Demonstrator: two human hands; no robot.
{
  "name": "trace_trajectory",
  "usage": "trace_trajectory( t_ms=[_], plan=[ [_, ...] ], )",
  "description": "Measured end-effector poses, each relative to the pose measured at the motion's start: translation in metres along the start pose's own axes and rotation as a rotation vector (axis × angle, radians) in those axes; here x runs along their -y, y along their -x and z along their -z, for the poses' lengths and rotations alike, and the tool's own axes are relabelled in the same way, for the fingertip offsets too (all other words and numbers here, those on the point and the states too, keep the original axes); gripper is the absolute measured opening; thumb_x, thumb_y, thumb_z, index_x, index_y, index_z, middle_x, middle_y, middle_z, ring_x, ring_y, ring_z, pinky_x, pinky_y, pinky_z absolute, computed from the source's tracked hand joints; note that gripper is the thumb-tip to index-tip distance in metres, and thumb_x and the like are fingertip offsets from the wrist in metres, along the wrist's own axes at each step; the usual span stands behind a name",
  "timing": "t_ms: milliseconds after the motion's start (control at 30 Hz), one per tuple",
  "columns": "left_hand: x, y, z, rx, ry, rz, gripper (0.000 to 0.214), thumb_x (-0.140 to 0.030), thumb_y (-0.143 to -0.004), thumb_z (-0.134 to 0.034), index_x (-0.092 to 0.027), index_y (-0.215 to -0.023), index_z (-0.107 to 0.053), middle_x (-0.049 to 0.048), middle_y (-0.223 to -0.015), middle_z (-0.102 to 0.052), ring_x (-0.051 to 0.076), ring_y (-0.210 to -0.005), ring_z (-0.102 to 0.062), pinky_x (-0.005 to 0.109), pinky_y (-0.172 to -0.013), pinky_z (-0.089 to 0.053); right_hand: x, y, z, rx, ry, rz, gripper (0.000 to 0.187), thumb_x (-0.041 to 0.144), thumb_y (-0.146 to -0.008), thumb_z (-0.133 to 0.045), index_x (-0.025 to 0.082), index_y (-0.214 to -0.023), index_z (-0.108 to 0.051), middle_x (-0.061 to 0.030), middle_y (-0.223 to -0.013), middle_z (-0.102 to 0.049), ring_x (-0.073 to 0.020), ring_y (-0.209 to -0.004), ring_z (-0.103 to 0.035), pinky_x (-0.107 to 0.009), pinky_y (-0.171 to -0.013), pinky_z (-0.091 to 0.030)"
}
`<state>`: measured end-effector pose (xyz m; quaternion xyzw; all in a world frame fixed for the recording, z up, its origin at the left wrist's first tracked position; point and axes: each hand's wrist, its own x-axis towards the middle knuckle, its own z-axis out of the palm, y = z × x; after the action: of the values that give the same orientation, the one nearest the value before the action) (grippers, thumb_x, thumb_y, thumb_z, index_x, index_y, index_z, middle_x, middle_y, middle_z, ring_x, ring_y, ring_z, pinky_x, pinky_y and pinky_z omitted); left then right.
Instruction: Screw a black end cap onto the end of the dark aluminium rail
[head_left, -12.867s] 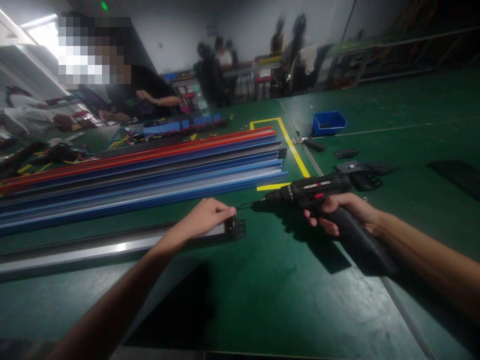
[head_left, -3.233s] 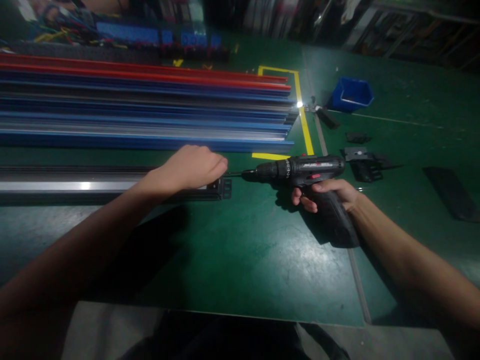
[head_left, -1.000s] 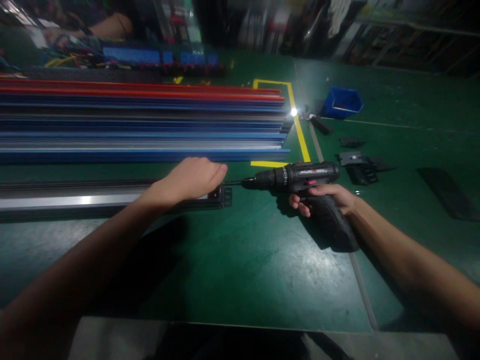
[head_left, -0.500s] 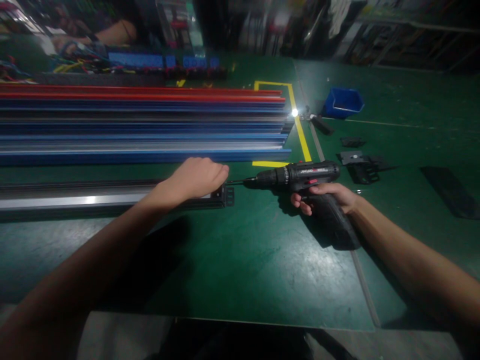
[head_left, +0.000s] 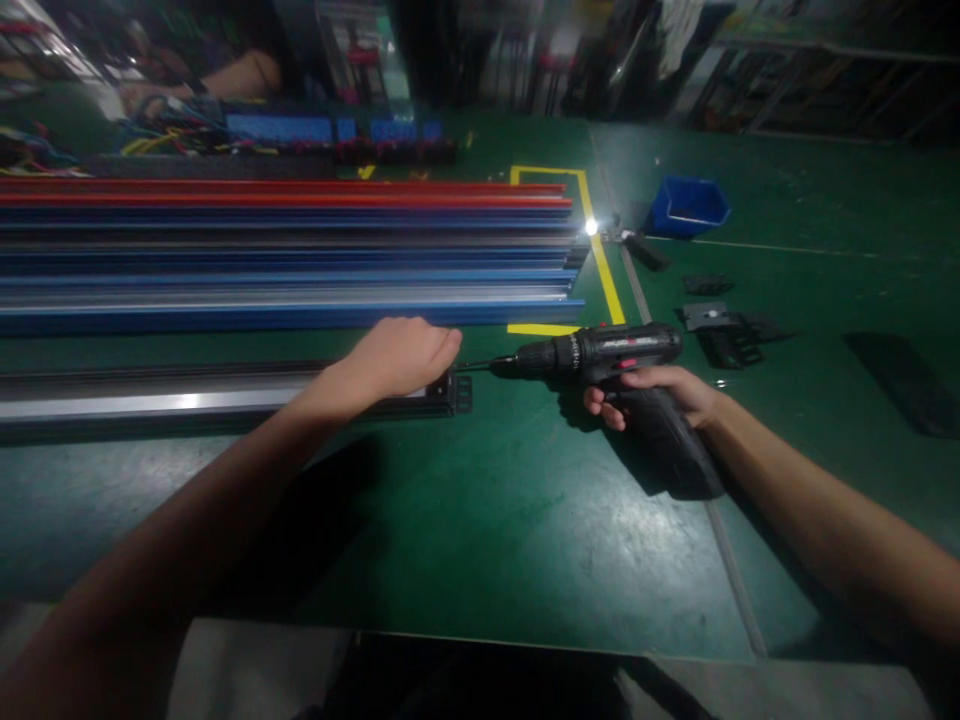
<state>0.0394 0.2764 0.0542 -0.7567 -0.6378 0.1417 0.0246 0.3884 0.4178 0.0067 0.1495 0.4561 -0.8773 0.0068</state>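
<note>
My right hand (head_left: 660, 392) is wrapped round the grip of a black cordless drill (head_left: 607, 355) lying level above the green table (head_left: 525, 520). The drill's bit points left and meets the right end of a long dark metal rail (head_left: 180, 402) with a black end cap (head_left: 456, 392). My left hand (head_left: 401, 355) lies curled over that end of the rail, pressing it down, fingertips beside the bit.
A stack of long blue, grey and red rails (head_left: 285, 250) lies behind the rail. A blue bin (head_left: 686, 207), black brackets (head_left: 724, 335) and a dark plate (head_left: 904, 375) sit at right. Yellow tape (head_left: 600, 265) marks the table. Another person's arm (head_left: 232, 75) shows at the far left.
Over the last second hands, drill and rail keep their pose. The view has shifted slightly. Earlier my head was raised and the drill was held farther from the rail end.
</note>
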Motion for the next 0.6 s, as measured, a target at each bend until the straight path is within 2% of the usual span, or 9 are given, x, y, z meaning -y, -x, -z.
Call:
trace_trajectory(
  t_ms=[433,600],
  plan=[
    [0.003,-0.0011,-0.0026,-0.003,0.012,-0.019,0.061,-0.036,-0.109,-0.018,-0.015,-0.114,-0.076,0.0176,-0.098,-0.08,0.032,-0.087,-0.077,0.037,-0.065,-0.048,0.0002,0.0002,-0.0013,-0.016,-0.069,-0.037,0.032,0.035,-0.095,-0.076,0.006,-0.107,-0.073,-0.0133,-0.105,-0.076,-0.0171,-0.082,-0.074,-0.027,-0.076,-0.06],
    [0.0034,-0.0012,-0.0044,-0.019,0.018,-0.026,0.059,-0.035,-0.108,-0.021,-0.017,-0.114,-0.077,0.0173,-0.095,-0.08,0.034,-0.086,-0.077,0.039,-0.065,-0.049,-0.0009,0.0002,-0.0046,-0.065,-0.074,-0.018,0.028,0.031,-0.094,-0.077,0.007,-0.106,-0.071,-0.0129,-0.1,-0.075,-0.0166,-0.077,-0.072,-0.027,-0.072,-0.06]
  ],
)
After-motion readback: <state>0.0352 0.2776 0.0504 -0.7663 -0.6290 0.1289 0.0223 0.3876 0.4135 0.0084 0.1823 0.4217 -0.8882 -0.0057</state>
